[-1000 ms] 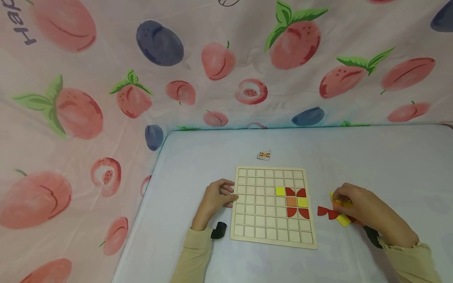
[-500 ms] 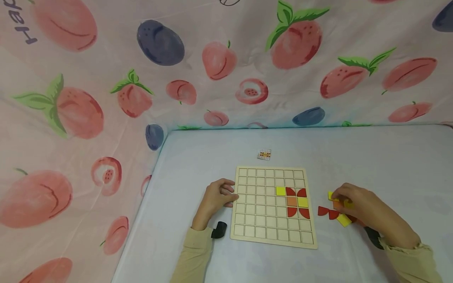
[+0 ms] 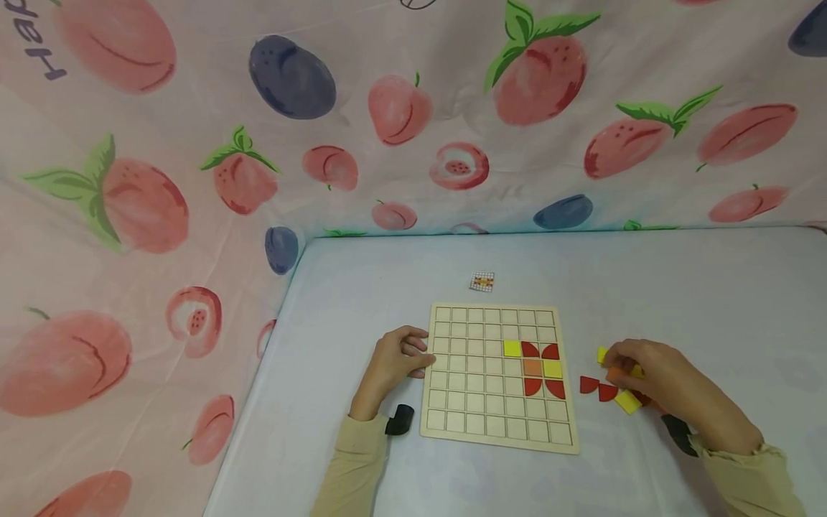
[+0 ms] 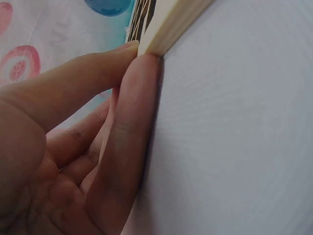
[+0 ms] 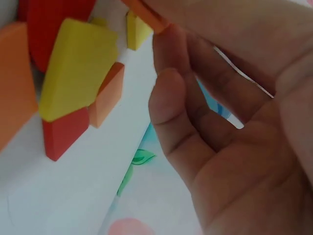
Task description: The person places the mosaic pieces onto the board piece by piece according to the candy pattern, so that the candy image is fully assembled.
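My left hand grips the left edge of a wooden grid board; in the left wrist view its thumb lies on the rim and a finger bears against the edge. At the board's right, red quarter-round tiles, an orange square tile and two yellow square tiles sit in the cells. My right hand pinches an orange tile between thumb and finger, over a loose heap of tiles. A yellow tile leans on red and orange ones there; the hand hides part of the heap.
Two red tiles lie between board and heap, with a yellow tile beside them. A small printed pattern card lies beyond the board. Fruit-print cloth rises behind and at the left of the white table.
My right hand has shifted slightly, and the orange tile now shows between its fingertips. A yellow tile near them has slid a little left. My left hand and the board stay put.
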